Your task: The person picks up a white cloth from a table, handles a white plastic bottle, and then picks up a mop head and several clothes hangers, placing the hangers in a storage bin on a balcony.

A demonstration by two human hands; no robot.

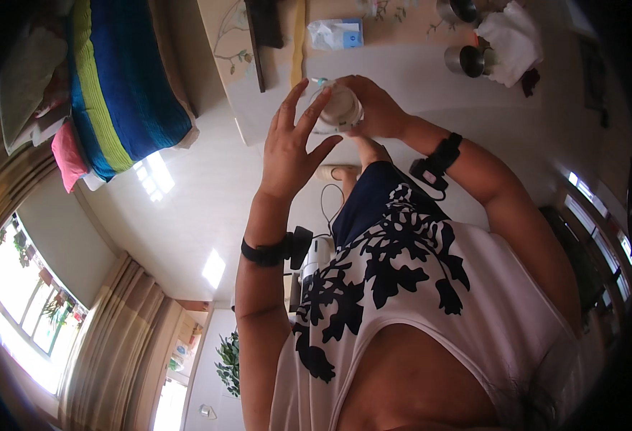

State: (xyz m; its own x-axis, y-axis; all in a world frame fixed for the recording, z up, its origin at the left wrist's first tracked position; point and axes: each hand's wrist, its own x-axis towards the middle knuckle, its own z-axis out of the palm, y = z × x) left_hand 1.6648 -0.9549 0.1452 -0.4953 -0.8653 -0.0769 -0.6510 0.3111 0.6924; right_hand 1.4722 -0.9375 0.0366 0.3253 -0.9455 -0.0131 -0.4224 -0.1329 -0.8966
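Observation:
A clear, round glass cup (342,109), whitish inside, is held up near the table's front edge. My right hand (377,108) curls around its right side and grips it. On the other side, my left hand (296,136) has its fingers spread. Its index fingertip overlaps the cup's rim, and its thumb reaches toward the cup's lower edge; whether they press on the glass I cannot tell. A small pale-blue bit (319,80) shows at the cup's far edge, too small to name.
Beyond my hands is a table (402,68) with a tissue pack (335,34), metal cups (465,61), a white cloth (510,43), a yellow strip (298,43) and a dark flat object (264,25). A bed with a striped cover (118,79) stands at the left.

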